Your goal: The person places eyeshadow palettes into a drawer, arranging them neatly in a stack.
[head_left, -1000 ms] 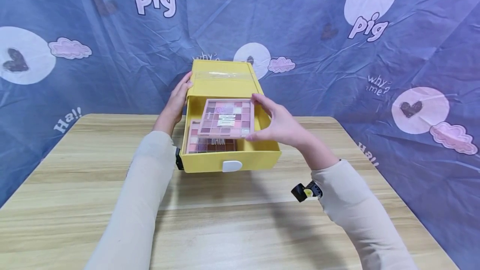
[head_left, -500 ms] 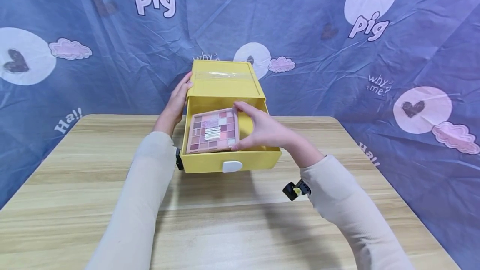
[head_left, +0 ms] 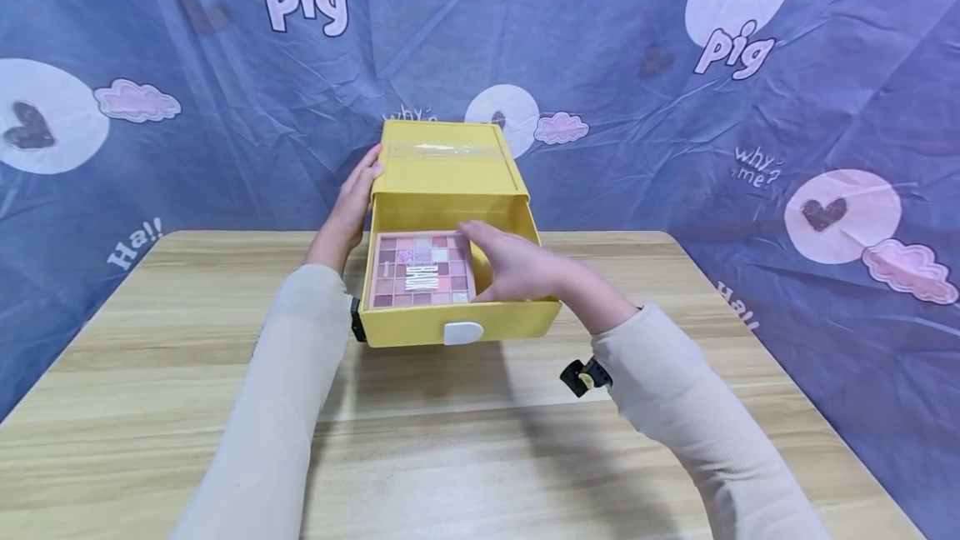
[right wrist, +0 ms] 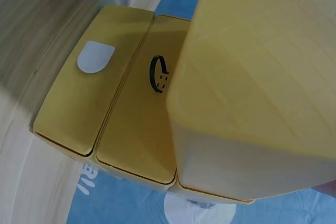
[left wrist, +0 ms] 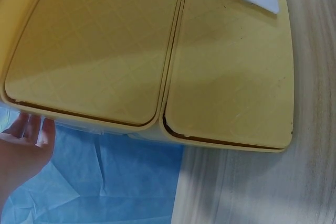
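Observation:
A pink eyeshadow palette (head_left: 422,269) lies in the pulled-out top drawer (head_left: 517,325) of a yellow drawer unit (head_left: 450,158), near its left wall. My right hand (head_left: 521,267) reaches into the drawer and holds the palette's right edge, fingers at the far corner and thumb at the near one. A second palette, seen earlier beneath, is hidden under it. My left hand (head_left: 351,208) rests against the unit's left side; its fingertips touch that side in the left wrist view, where the hand (left wrist: 26,148) shows at the lower left. In the right wrist view the drawer hides most of my right hand.
The drawer has a white tab handle (head_left: 463,332). Below it are closed yellow drawers (right wrist: 79,93), one bearing a black curved piece (right wrist: 159,74). The unit stands on a wood-grain table (head_left: 450,457). A blue printed cloth (head_left: 637,107) hangs behind.
My right hand has lowered the palette leftward and down into the drawer, from tilted above the other palette to lying flat over it. My left hand has stayed on the unit's side.

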Demonstrator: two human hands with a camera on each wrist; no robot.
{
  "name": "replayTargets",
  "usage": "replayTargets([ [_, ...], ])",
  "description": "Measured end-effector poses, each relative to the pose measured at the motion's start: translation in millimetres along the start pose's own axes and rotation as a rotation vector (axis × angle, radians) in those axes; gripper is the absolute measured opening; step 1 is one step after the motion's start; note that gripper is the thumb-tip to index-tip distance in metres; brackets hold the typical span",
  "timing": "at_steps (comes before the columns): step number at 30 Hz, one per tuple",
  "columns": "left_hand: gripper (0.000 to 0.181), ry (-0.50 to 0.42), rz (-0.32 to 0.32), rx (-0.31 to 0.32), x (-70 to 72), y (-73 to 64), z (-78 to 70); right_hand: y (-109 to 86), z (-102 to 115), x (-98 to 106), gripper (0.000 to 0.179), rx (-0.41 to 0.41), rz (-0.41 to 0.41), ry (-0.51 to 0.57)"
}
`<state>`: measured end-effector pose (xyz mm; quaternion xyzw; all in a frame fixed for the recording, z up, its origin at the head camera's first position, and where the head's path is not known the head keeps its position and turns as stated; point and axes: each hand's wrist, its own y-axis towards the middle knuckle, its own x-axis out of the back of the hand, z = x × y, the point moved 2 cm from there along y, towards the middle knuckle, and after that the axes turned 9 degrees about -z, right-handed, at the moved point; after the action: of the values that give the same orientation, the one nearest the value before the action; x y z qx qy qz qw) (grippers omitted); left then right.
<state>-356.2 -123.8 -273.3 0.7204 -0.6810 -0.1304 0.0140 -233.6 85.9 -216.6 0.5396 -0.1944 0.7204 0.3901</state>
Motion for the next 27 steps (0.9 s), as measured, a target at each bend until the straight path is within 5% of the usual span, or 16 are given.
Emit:
replayTargets([
  [6,0.049,-0.001,0.004,-0.014,0.0,1.1,1.0,-5.7,-0.1,5.1,0.087,-0.018,-0.004,0.062],
  [11,0.049,0.006,0.019,-0.023,-0.7,2.7,1.8,-19.6,3.0,16.7,0.074,-0.003,-0.173,0.22],
  [18,0.048,0.011,-0.002,-0.016,0.6,1.6,1.7,-50.8,31.1,15.0,0.053,0.242,-0.438,0.454],
  [22,0.048,0.01,-0.004,-0.018,1.5,0.8,1.6,-64.8,48.8,4.9,0.047,0.363,-0.499,0.551],
  [27,0.049,0.014,0.009,-0.024,2.1,0.1,1.6,-77.6,61.7,-16.2,0.041,0.41,-0.507,0.638],
])
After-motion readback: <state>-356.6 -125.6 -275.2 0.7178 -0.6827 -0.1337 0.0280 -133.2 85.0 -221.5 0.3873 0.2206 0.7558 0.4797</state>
